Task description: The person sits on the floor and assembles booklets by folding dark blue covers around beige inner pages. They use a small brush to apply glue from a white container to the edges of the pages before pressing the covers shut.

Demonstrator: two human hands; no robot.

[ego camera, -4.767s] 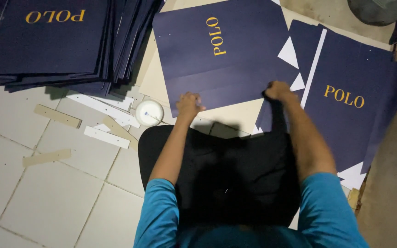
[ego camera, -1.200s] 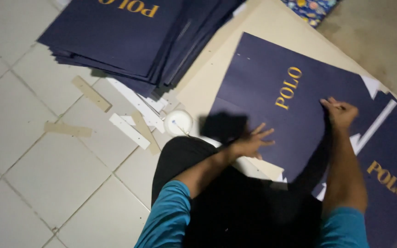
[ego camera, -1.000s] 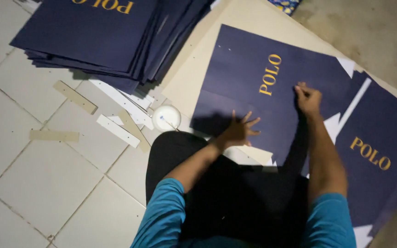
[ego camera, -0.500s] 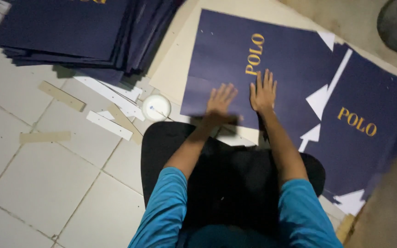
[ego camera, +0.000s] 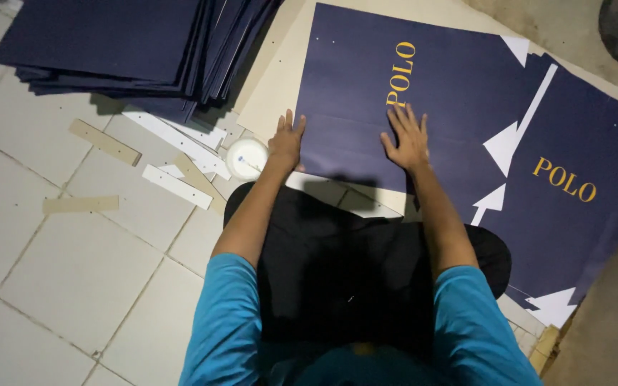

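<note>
Seen from above, seated on the floor (ego camera: 73,286) of pale tiles, knees under a black cloth. Both arms stretched forward onto a navy sheet (ego camera: 366,93) with gold lettering, lying flat on a beige board (ego camera: 280,78). Left hand (ego camera: 285,143) open, fingers together and straight, palm down at the sheet's near left corner, partly over the edge. Right hand (ego camera: 408,137) spread wide, palm flat, just below the gold letters. Nothing pinched or gripped; both only pressing down. Probably placed so to keep the sheet flat and steady on the board, one hand at the edge and one nearer the middle.

To the right, a second navy sheet (ego camera: 581,207), partly under the first, with white cut-out flaps (ego camera: 513,139) showing at the seam between them. At upper left, a thick stack of navy sheets (ego camera: 123,50), fanned at its right edge, well apart from the hands. Between stack and left hand, loose white and beige strips (ego camera: 180,143) scattered on the tiles, and a small round white container (ego camera: 247,157) just beside the left wrist, likely kept within easy reach. Contents of the container too small to tell.
</note>
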